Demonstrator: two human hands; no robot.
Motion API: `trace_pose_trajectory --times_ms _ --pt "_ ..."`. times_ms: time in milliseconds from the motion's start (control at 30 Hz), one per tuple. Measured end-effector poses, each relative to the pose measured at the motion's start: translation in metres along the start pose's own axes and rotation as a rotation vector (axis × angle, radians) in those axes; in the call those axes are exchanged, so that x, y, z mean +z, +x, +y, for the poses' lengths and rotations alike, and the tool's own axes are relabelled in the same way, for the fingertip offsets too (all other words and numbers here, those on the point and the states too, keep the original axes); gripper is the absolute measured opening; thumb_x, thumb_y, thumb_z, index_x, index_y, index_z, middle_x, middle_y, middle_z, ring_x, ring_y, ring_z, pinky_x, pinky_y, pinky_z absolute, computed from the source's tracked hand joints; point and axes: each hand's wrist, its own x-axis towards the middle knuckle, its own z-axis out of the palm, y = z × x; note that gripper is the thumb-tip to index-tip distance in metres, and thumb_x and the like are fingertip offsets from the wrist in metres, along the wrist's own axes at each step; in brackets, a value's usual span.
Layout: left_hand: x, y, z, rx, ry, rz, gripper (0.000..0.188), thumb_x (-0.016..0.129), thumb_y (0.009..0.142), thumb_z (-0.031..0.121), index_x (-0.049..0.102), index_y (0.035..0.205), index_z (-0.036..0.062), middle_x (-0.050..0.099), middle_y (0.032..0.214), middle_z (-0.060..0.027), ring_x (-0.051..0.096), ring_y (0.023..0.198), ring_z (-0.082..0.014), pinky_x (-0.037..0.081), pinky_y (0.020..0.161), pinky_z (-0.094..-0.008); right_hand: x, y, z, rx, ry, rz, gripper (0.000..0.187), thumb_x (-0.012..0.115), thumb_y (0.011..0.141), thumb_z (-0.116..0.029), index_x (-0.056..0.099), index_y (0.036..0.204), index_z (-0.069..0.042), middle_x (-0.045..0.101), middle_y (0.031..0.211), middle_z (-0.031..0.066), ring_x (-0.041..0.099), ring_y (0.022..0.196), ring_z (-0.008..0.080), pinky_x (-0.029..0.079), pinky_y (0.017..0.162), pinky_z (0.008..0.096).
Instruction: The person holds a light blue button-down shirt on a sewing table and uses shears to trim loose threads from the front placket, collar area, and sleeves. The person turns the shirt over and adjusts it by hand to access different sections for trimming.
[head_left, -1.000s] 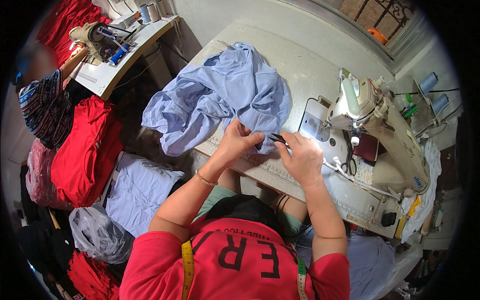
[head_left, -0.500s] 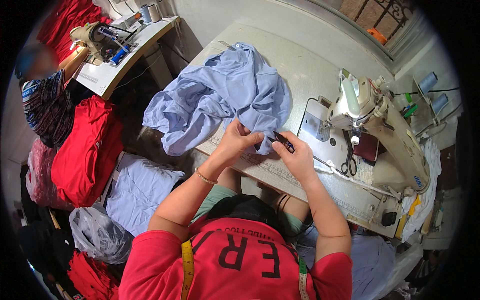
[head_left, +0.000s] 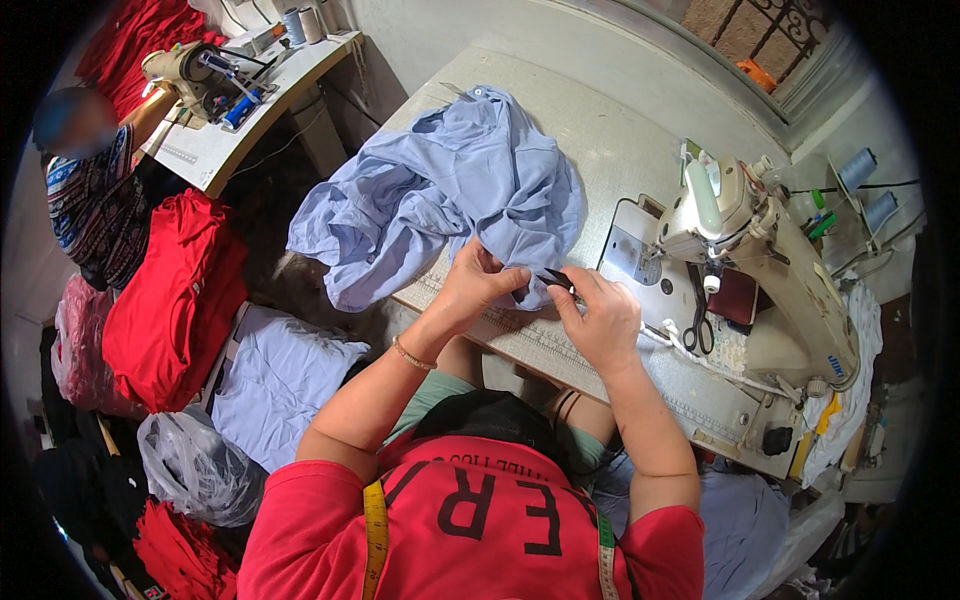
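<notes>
Pinching the blue garment (head_left: 490, 180) in the left hand (head_left: 480, 283), dark snips (head_left: 557, 280) poised in the right hand (head_left: 602, 310)!
It lies rumpled on the sewing table (head_left: 612, 160), near edge caught between left thumb and fingers; the right is closed around the snips, tips right by that edge, contact too small to call. Looks mid-job: the piece seems largely made up, with what could be a button (head_left: 478, 92) at its far end, yet it's heaped, not folded. How many spots are done or left, the folds won't say. Over to the right, the sewing machine (head_left: 735, 215) stands apart from the cloth.
</notes>
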Motion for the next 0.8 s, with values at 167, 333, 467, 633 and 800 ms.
trace_pose_trajectory --times_ms 167,333,467,633,800 --pt "-0.001 0.000 0.000 -0.015 0.003 -0.007 0.040 0.069 0.076 -0.003 0.047 0.109 -0.0013 0.061 0.090 -0.0070 0.061 0.075 -0.0140 0.051 0.066 -0.0277 -0.004 0.001 -0.002 -0.059 -0.096 0.006 0.017 0.064 0.079 -0.026 0.061 0.088 -0.012 0.057 0.068 0.0034 0.055 0.055 0.0248 0.042 0.052 0.0351" --pt "0.002 0.000 -0.003 0.031 0.020 0.041 0.043 0.070 0.076 -0.003 0.047 0.111 -0.0024 0.061 0.094 -0.0072 0.061 0.077 -0.0139 0.052 0.066 -0.0276 -0.007 0.002 -0.005 -0.105 -0.187 -0.002 0.016 0.064 0.080 -0.026 0.060 0.087 -0.012 0.054 0.066 0.0029 0.055 0.055 0.0229 0.041 0.051 0.0344" --pt "0.002 -0.001 -0.001 0.016 0.039 0.016 0.044 0.070 0.076 -0.002 0.046 0.114 -0.0023 0.061 0.097 -0.0072 0.060 0.079 -0.0137 0.052 0.069 -0.0280 -0.005 0.002 -0.003 -0.082 -0.130 0.000 0.017 0.064 0.080 -0.025 0.061 0.087 -0.011 0.057 0.066 0.0039 0.058 0.057 0.0231 0.043 0.052 0.0343" --pt "-0.004 0.000 0.000 -0.054 0.046 -0.010 0.044 0.070 0.076 -0.001 0.047 0.114 -0.0017 0.061 0.097 -0.0074 0.060 0.080 -0.0140 0.051 0.070 -0.0285 0.000 0.000 -0.001 0.350 0.363 -0.200 0.023 0.067 0.081 -0.027 0.064 0.092 -0.007 0.063 0.068 0.0080 0.062 0.061 0.0227 0.047 0.056 0.0309" --pt "-0.002 -0.001 0.009 -0.077 0.001 -0.064 0.042 0.070 0.076 0.000 0.049 0.112 -0.0017 0.062 0.094 -0.0071 0.060 0.079 -0.0137 0.050 0.069 -0.0280 0.013 -0.007 0.012 0.479 0.657 -0.266 0.026 0.068 0.082 -0.027 0.064 0.096 -0.006 0.061 0.065 0.0068 0.057 0.058 0.0135 0.045 0.057 0.0272"
